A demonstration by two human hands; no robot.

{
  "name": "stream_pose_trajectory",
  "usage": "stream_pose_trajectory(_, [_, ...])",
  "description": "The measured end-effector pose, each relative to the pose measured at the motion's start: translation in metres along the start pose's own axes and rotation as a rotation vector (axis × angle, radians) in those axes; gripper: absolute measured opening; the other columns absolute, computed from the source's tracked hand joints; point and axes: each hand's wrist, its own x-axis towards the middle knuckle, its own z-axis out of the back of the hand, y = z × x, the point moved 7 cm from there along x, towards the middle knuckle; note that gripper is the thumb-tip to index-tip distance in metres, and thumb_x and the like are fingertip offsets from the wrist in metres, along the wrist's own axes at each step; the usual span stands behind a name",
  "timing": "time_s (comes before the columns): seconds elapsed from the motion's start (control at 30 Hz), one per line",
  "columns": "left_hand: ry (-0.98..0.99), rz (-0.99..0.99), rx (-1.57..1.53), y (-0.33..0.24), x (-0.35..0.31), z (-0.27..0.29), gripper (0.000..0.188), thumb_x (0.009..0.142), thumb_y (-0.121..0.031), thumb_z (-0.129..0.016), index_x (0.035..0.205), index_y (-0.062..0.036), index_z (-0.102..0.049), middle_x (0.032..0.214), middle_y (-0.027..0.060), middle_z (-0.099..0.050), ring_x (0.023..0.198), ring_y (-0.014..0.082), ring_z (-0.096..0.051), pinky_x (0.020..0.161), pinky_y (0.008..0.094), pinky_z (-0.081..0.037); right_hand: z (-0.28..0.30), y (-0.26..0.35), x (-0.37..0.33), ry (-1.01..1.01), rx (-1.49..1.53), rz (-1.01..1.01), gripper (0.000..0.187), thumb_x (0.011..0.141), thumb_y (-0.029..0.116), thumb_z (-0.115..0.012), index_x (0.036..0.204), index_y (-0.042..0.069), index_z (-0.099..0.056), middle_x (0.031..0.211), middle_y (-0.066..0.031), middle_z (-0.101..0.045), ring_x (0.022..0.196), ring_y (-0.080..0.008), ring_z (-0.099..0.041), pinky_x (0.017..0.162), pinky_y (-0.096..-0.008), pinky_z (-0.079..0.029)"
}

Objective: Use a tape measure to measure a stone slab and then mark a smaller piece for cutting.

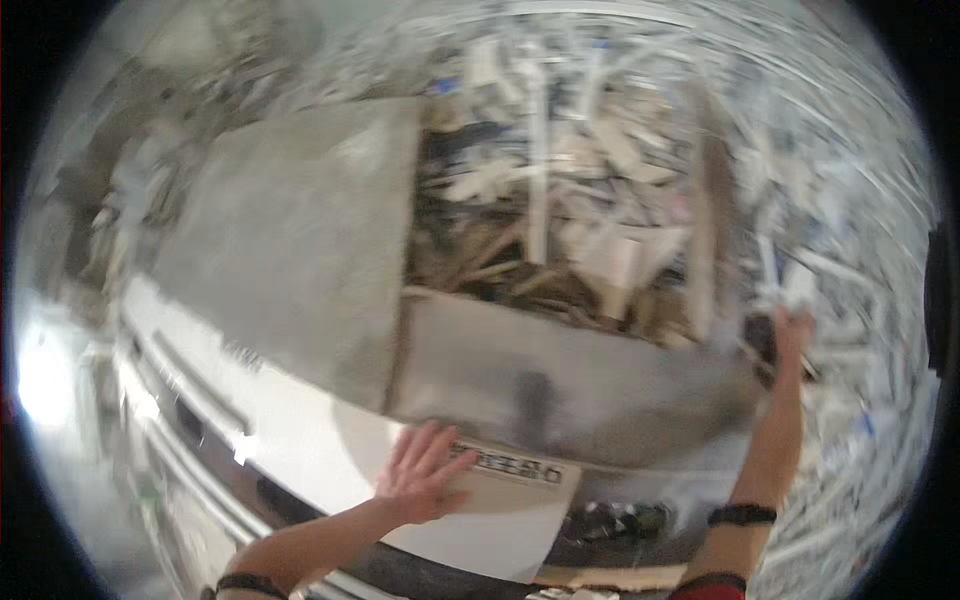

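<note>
Plainly, your two hands are well apart, each with its own place. Your left hand point(422, 475) lies palm down on the long white panel with dark lettering point(505, 525), its fingers spread and none of them curled round an edge; so flat a touch probably serves to lean on or steady yourself, rather than to grip. That panel runs along the near side, just below the broad, flat grey sheet point(290, 240) and the smooth grey sloping ledge point(600, 395).

Your right hand point(795, 330) is out past the ledge's right end, beside a small dark object point(760, 337). Blur hides your fingertips, so I can't make out whether they are closed on that object or merely next to it. The arm is stretched forward, likely because the object sits at the far side of the ledge, by the heap of pale, mixed strips point(860, 250).

Between the grey sheet and the long, brownish upright board point(712, 200) lies a jumble of white and tan scrap pieces point(610, 150); the board and ledge seem to act as walls that keep it in. One narrow white strip point(538, 170) lies lengthwise over the jumble, pointing away from you.
</note>
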Motion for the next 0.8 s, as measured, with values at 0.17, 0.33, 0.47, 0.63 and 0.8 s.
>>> stream_pose_trajectory(0.17, [-0.03,-0.026,-0.023,-0.001,-0.021,-0.008,0.079,0.088,-0.062,-0.058,0.154,-0.0379,-0.022,0.162,0.0096,-0.017,0.15,0.0348,-0.012,0.121,0.0559,-0.007,-0.066,0.056,0.029,-0.305,-0.681,0.709,0.062,0.095,0.003,-0.055,0.148,0.033,-0.041,0.131,-0.025,-0.056,0.101,-0.0352,-0.065,0.068,-0.0378,-0.057])
stream_pose_trajectory(0.33, [-0.191,-0.087,-0.131,0.001,-0.016,0.002,0.072,0.092,-0.056,-0.054,0.154,-0.0314,-0.025,0.162,0.0092,-0.018,0.15,0.0322,-0.012,0.121,0.0533,-0.009,-0.044,-0.006,0.081,-0.144,-0.636,0.844,0.064,0.094,0.053,-0.06,0.135,0.004,-0.056,0.109,-0.0179,-0.068,0.1,-0.0313,-0.065,0.092,-0.0481,-0.049])
stream_pose_trajectory(0.47, [-0.321,-0.216,-0.166,-0.006,-0.025,0.007,0.073,0.093,-0.051,-0.054,0.155,-0.0243,-0.025,0.162,0.0118,-0.018,0.151,0.0315,-0.011,0.122,0.0515,-0.006,0.006,-0.034,0.051,0.098,0.048,-0.108,0.076,0.093,0.06,-0.054,0.144,0.004,-0.046,0.132,-0.0184,-0.058,0.12,-0.0364,-0.056,0.101,-0.0479,-0.045])
stream_pose_trajectory(0.63, [-0.313,-0.268,-0.082,-0.004,-0.025,0.001,0.072,0.098,-0.056,-0.042,0.157,-0.0247,-0.016,0.164,0.0101,-0.01,0.152,0.0292,-0.003,0.123,0.0494,0.001,0.144,-0.001,-0.162,0.226,1.005,-0.33,0.078,0.096,0.059,-0.046,0.146,0.001,-0.04,0.146,-0.0165,-0.047,0.129,-0.0361,-0.05,0.105,-0.0473,-0.043])
stream_pose_trajectory(0.8, [-0.352,-0.277,-0.233,0.04,-0.015,0.003,0.07,0.09,-0.042,-0.06,0.152,-0.0231,-0.033,0.16,0.0107,-0.025,0.149,0.029,-0.018,0.123,0.0472,-0.009,0.218,0.083,-0.401,0.4,0.623,0.233,0.058,0.1,0.031,-0.043,0.151,0.005,-0.029,0.153,-0.0189,-0.035,0.137,-0.0326,-0.041,0.114,-0.0449,-0.031])
